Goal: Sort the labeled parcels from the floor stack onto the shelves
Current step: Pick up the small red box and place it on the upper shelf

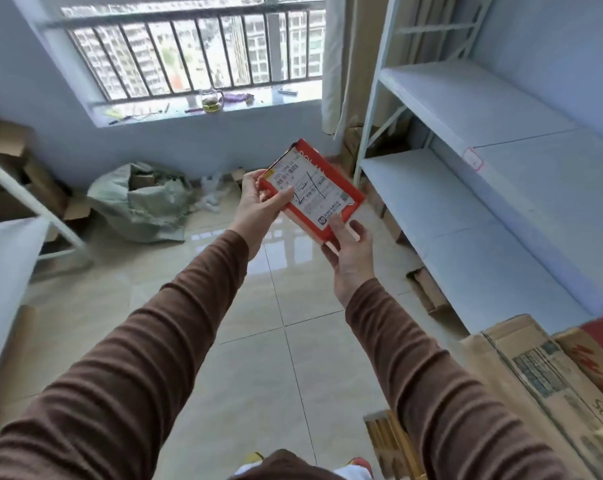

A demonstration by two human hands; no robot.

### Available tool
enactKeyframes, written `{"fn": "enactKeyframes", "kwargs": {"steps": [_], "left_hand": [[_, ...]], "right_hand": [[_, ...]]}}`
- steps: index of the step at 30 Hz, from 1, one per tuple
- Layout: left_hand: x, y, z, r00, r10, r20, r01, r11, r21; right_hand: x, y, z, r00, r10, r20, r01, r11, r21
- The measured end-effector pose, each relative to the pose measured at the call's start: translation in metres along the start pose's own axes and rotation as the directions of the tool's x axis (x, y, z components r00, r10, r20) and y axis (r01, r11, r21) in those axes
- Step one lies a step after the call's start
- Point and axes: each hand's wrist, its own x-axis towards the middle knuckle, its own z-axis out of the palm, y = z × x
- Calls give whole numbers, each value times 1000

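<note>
A flat red parcel point(319, 168) with a white shipping label facing me is held up in the middle of the view, above the tiled floor. My left hand point(260, 206) grips its left edge, thumb lying across the label. My right hand point(350, 254) holds its lower right corner from below, thumb pressed on the label. The white metal shelves point(466, 109) stand at the right with bare boards; the parcel hangs just left of their front post. Cardboard parcels point(549, 375) are stacked at the lower right.
A barred window point(196, 50) with small items on its sill is ahead. A green woven sack point(144, 202) lies on the floor below it. Another white rack with cardboard boxes point(19, 174) stands at the left. Flattened cartons point(428, 289) lie under the right shelves.
</note>
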Motion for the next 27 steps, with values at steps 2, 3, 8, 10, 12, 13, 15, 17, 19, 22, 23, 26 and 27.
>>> {"fn": "enactKeyframes", "kwargs": {"steps": [2,3,8,10,12,13,15,17,19,22,23,26,27], "left_hand": [[-4,10,-46,997,13,-70,-17,998,-53],[-5,13,-69,995,15,-100,-24,995,-92],[-18,32,-173,987,38,-158,-69,978,-199],[-27,41,-205,984,59,-171,-93,975,-201],[-35,49,-232,978,67,-199,-104,978,-179],[-39,53,-246,973,78,-216,-111,983,-146],[-45,61,-274,954,110,-280,-139,986,-86],[-53,74,-304,912,136,-387,-163,986,-37],[-67,88,-335,856,174,-486,-191,981,15],[-95,110,-384,764,224,-605,-237,970,59],[-107,119,-399,730,237,-641,-247,966,76],[-152,150,-437,611,289,-737,-274,951,145],[-169,161,-448,565,312,-764,-286,942,174]], "right_hand": [[-5,18,39,991,-10,137,15,999,-33],[-7,27,58,978,-17,210,30,998,-56],[-24,66,157,900,14,436,48,990,-129],[-28,78,194,872,30,489,43,990,-136],[-31,90,228,841,35,541,44,990,-132],[-32,95,246,821,39,570,44,990,-131],[-36,104,282,779,52,625,45,989,-139],[-40,114,319,735,72,674,47,987,-156],[-48,124,353,687,98,720,75,976,-205],[-68,132,406,595,134,792,93,968,-234],[-77,135,424,552,140,822,101,967,-233],[-116,147,474,405,135,904,151,966,-211],[-133,151,490,355,126,926,176,964,-198]]}}
